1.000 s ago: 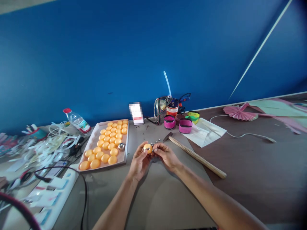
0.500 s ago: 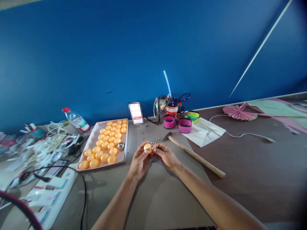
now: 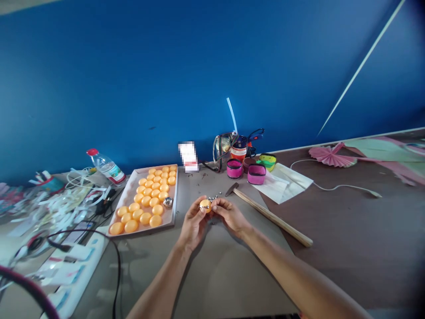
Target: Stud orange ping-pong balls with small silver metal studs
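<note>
One orange ball [image 3: 205, 205] is being held between the thumb and fingers of the left hand [image 3: 193, 223] in the head view, above the grey mat [image 3: 232, 274]. Small silver pieces [image 3: 203, 207] are showing along the lower front of the ball. The fingers of the right hand [image 3: 230, 217] are being held bent, with thumb and index fingertips drawn together at the right side of the ball; whether a small part is being gripped there cannot be told. Loose metal beads [image 3: 220, 193] are lying on the mat just beyond the hands.

To the left, a shallow tray [image 3: 133, 184] is being occupied by rows of orange balls [image 3: 146, 201] and one silver ball [image 3: 168, 202] near its right wall. To the right, a wooden-handled hammer [image 3: 272, 215] is lying diagonally, its head nearer the beads. Beyond the hammer, two magenta open-topped holders [image 3: 256, 174] are standing near a white sheet [image 3: 292, 181]. Beyond the tray's left side, a red-capped bottle [image 3: 111, 170] is leaning, and a white power strip [image 3: 89, 261] is lying nearer the camera.
</note>
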Demonstrator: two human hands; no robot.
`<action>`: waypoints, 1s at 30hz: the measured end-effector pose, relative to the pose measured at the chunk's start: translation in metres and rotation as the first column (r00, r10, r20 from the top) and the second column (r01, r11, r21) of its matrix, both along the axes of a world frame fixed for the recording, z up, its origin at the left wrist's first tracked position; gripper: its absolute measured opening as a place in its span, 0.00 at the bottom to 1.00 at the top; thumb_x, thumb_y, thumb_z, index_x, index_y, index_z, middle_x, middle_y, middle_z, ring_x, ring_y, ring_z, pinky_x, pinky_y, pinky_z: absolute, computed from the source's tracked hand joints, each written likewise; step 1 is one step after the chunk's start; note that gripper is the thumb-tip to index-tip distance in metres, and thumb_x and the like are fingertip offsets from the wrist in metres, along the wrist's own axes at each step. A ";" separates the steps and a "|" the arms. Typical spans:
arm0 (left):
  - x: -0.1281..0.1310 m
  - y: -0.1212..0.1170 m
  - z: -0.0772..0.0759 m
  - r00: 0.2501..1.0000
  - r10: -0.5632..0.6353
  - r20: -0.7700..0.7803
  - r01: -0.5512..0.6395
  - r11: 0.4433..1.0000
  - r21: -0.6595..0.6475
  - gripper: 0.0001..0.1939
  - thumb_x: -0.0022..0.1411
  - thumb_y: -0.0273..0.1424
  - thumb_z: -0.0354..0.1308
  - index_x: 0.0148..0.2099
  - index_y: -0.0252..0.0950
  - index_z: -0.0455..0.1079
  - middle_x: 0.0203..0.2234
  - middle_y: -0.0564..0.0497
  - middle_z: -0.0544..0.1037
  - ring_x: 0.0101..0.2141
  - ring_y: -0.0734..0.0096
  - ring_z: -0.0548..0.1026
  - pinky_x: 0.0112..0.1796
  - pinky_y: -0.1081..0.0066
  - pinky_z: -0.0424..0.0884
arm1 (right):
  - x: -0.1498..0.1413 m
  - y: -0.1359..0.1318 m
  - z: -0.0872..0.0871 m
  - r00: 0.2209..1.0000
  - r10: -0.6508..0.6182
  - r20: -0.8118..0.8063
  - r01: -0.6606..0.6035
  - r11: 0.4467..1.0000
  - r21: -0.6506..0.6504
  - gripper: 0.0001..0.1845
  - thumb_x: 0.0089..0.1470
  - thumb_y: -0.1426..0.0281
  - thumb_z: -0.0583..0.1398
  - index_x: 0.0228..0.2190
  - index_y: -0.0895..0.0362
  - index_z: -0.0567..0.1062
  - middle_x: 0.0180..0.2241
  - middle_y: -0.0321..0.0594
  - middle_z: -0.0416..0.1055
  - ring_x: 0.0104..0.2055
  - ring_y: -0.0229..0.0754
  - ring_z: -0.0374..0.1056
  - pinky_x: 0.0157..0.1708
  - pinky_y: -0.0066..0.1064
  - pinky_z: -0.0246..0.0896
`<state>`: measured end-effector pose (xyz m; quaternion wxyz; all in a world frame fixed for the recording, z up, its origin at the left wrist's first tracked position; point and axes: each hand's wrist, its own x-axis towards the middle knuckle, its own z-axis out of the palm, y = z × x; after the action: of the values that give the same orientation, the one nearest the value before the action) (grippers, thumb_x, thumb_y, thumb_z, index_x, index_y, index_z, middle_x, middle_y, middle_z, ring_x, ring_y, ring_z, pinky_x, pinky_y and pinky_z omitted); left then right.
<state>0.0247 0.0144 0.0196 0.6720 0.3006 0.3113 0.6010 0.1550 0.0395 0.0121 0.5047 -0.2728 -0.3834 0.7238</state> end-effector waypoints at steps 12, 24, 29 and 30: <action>0.002 0.000 0.003 1.000 0.018 0.010 -0.017 1.000 -0.022 0.18 0.48 0.27 0.65 0.44 0.38 0.71 0.34 0.51 0.76 0.32 0.74 0.72 0.38 0.71 0.66 | 0.000 0.001 -0.004 1.000 0.025 -0.016 -0.025 1.000 -0.011 0.11 0.40 0.64 0.65 0.23 0.56 0.70 0.22 0.32 0.65 0.26 0.34 0.60 0.32 0.29 0.55; 0.001 0.000 0.000 1.000 0.015 0.005 -0.015 1.000 -0.003 0.18 0.49 0.28 0.64 0.45 0.39 0.70 0.34 0.51 0.76 0.32 0.75 0.72 0.37 0.72 0.66 | 0.000 0.003 -0.007 0.999 0.042 0.007 -0.042 0.999 0.024 0.11 0.43 0.64 0.64 0.24 0.57 0.69 0.22 0.32 0.65 0.27 0.34 0.60 0.31 0.28 0.54; 0.000 0.000 -0.001 1.000 0.017 -0.006 -0.017 1.000 -0.007 0.19 0.49 0.28 0.64 0.46 0.39 0.70 0.34 0.51 0.76 0.32 0.75 0.72 0.37 0.72 0.66 | 0.000 0.003 -0.005 0.998 0.037 0.040 -0.038 0.999 0.015 0.12 0.42 0.63 0.65 0.23 0.57 0.69 0.22 0.33 0.65 0.27 0.35 0.59 0.30 0.27 0.54; 0.000 0.000 -0.002 1.000 0.015 -0.005 -0.015 1.000 -0.004 0.19 0.50 0.28 0.64 0.46 0.39 0.70 0.35 0.51 0.76 0.32 0.75 0.72 0.38 0.72 0.66 | 0.000 0.003 -0.005 0.998 0.039 0.044 -0.040 0.999 0.018 0.12 0.42 0.63 0.65 0.23 0.57 0.69 0.22 0.33 0.65 0.26 0.35 0.59 0.30 0.27 0.53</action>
<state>0.0248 0.0145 0.0175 0.6672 0.2985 0.3166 0.6046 0.1547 0.0425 0.0075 0.4842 -0.2760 -0.4065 0.7239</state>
